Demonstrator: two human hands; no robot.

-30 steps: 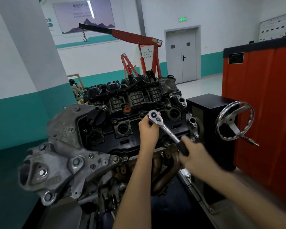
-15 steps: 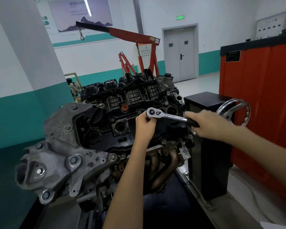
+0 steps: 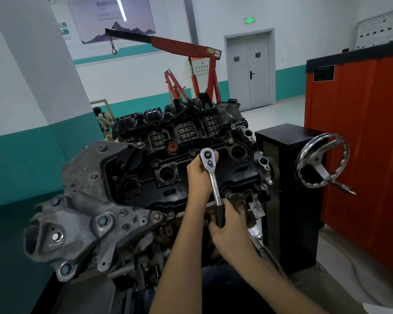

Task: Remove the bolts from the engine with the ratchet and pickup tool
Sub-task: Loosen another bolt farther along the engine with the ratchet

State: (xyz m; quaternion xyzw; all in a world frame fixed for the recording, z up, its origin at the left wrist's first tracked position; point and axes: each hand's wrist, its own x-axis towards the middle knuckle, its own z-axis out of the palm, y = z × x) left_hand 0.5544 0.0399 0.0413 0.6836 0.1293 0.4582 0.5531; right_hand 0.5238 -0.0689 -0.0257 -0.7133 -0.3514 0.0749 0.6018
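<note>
The right hand (image 3: 230,225) is closing around the black grip of the ratchet (image 3: 213,184), whose handle is running up and slightly left from it. The left hand (image 3: 201,175) is cupping the ratchet's round head from beneath, fingers wrapped below it, over the black top cover of the engine (image 3: 145,177). Right of both hands a silver handwheel (image 3: 322,162) is sticking out beside a black box (image 3: 288,177), with an orange cabinet (image 3: 361,143) beyond

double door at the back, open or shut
Shut: both leaves of the grey double door sit flush in the frame, no gap showing.
</note>
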